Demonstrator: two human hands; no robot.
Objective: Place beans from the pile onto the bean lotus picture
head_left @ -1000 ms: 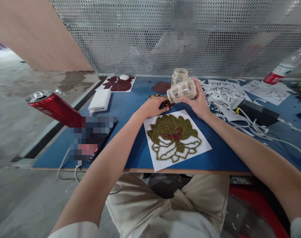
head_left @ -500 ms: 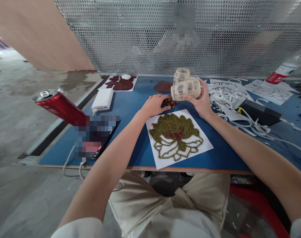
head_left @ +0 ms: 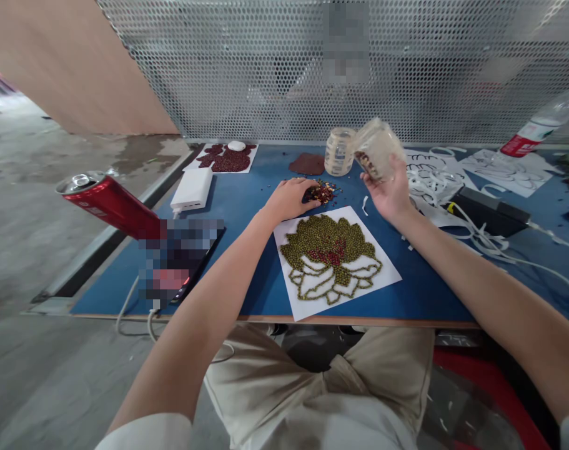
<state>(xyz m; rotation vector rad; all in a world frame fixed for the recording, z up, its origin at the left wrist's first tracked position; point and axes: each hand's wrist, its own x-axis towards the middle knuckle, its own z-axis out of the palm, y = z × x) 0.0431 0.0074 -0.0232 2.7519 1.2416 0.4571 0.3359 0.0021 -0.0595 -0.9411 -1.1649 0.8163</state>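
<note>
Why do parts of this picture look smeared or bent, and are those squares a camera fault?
Head view: the jar in the right hand is motion-blurred, while the bean picture is sharp. The wide lens bows the table edge and stretches both forearms. The blocky squares over the phone and on the mesh screen are deliberate pixelation. Lighting is soft and even, without harsh shadows.

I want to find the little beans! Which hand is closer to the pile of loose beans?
Left. The left hand rests right against the bean pile; the right hand is off to its right, raised, holding a clear jar.
</note>
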